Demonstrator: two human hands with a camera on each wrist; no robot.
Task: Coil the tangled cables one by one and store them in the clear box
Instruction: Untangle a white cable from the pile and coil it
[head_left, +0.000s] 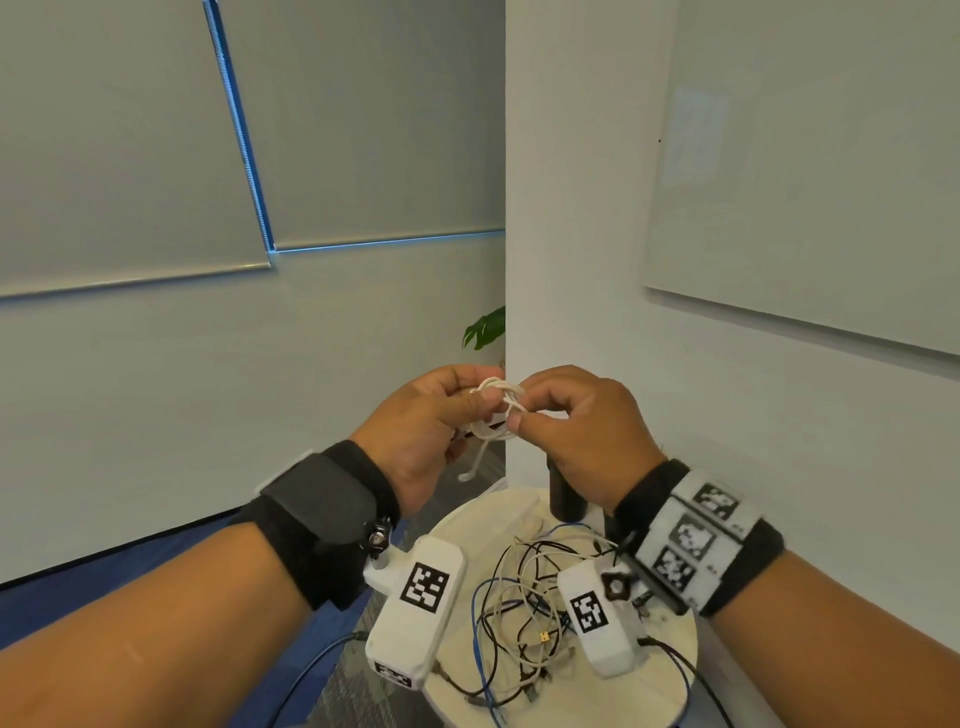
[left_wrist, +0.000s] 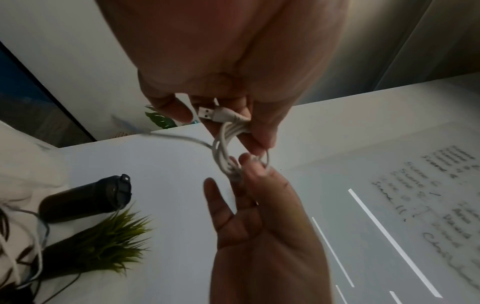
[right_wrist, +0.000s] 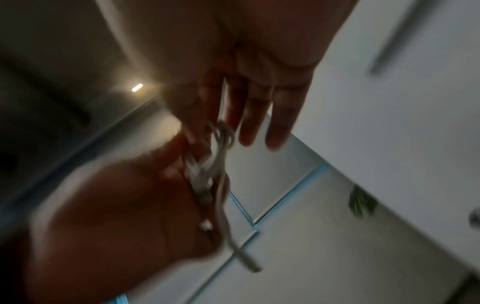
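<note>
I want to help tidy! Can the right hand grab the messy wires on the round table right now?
Probably not yet. The right hand and left hand both pinch the white cable coil, held above the tangled wires on the round table. Nothing else blocks it.

both hands meet in mid-air: the left hand (head_left: 421, 431) and right hand (head_left: 582, 431) pinch a small white cable coil (head_left: 493, 410). below them, near, a round white table (head_left: 670, 654) carries tangled cables (head_left: 519, 613) and a dark cylinder (head_left: 566, 499).

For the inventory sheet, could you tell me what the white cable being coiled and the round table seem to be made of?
White cable: likely smooth plastic-sheathed, slightly glossy, with a metal USB plug. Round table: pale matte top, perhaps painted wood or laminate; unclear.
</note>
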